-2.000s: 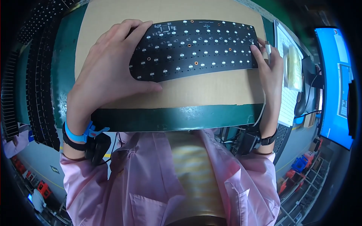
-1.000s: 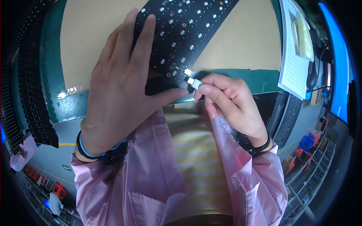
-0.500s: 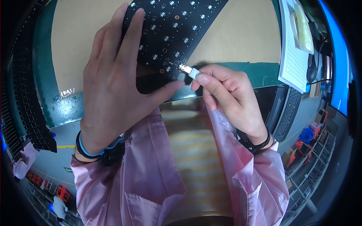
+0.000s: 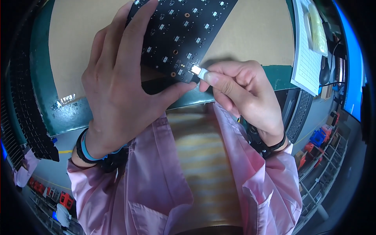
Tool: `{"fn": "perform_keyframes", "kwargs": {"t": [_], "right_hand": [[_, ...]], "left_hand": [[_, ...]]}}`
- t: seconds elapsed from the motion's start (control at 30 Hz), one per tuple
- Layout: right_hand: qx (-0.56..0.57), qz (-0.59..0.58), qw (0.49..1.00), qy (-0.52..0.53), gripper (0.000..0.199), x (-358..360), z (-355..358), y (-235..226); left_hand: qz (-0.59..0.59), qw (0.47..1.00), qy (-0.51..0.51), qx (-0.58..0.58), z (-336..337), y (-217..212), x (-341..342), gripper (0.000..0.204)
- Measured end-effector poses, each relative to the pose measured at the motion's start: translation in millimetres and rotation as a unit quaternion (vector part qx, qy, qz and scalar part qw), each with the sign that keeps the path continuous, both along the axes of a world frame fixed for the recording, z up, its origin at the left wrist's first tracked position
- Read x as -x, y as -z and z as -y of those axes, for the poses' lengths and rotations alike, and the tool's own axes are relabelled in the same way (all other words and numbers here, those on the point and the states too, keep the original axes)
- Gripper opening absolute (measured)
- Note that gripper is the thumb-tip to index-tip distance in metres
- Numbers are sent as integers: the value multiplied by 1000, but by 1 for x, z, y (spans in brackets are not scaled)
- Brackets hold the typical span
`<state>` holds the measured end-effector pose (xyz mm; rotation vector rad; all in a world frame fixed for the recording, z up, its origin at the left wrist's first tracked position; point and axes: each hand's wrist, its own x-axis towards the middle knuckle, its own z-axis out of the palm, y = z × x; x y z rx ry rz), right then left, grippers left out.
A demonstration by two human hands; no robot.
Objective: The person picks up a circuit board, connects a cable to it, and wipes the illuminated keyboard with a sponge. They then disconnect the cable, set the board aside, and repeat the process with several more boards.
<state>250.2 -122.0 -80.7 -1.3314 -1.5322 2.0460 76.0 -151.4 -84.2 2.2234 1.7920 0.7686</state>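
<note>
A black circuit board [image 4: 182,29], dotted with rows of small white components and a few copper-ringed holes, slants over the table. My left hand [image 4: 117,74] grips it, fingers along its left side and thumb under its lower corner. Between the thumb and bent fingers of my right hand [image 4: 243,86] is a white cable plug [image 4: 203,73] with a flat metal tip. That tip meets the board's lower right edge, beside some small parts; whether it sits inside a socket I cannot tell. The plug's cable is hidden by my right hand.
Beneath the board lies a brown cardboard sheet [image 4: 78,43] on a green table mat [image 4: 70,113]. Gridded paper [image 4: 305,70] and a yellowish plastic-wrapped item [image 4: 318,33] are at the right, near a dark mouse [image 4: 324,72] and a keyboard [image 4: 299,117]. A black slotted rack [image 4: 37,117] stands left.
The board has shifted slightly right, and the plug has moved with its corner. My left fingers reach a little further up, and the right hand has moved slightly right.
</note>
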Motion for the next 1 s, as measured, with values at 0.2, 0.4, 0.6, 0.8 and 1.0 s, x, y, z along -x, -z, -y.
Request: {"fn": "perform_keyframes", "kwargs": {"t": [0.2,0.4,0.6,0.8,1.0], "right_hand": [[-63,36,997,2,17,7,7,-6],[-545,186,812,-94,22,-13,-22,-34],[-464,361,807,62,36,-89,-113,-6],[-333,269,892,143,39,-89,-114,1],[-509,36,834,211,27,-110,-107,-35]], "left_hand": [[-1,999,15,-45,0,-1,5,93],[-52,996,-67,-30,-1,-8,50,83],[60,982,-136,116,-25,-1,116,49],[357,901,-34,244,-53,-2,109,29],[293,941,-131,-105,-32,-30,111,28]]}}
